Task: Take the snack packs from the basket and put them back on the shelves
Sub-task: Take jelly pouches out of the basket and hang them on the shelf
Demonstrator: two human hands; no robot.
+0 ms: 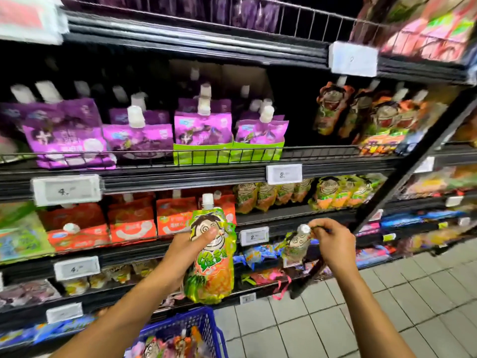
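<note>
My left hand (189,250) grips a green-and-orange spouted snack pouch (213,257) with a cartoon face, held upright in front of the shelves. My right hand (333,241) pinches the white cap of a smaller pouch with the same cartoon face (295,248), which hangs down from my fingers. Below, at the bottom edge, a blue basket (206,324) holds several more pouches (167,344). Matching cartoon-face pouches (340,192) stand in a row on the shelf just above my right hand.
Black shelves carry purple spouted pouches (201,125) above and orange ones (131,220) at hand height. White price tags (254,236) clip to the shelf edges. A black upright post (402,177) divides the shelf units. Grey floor tiles (387,306) lie to the right.
</note>
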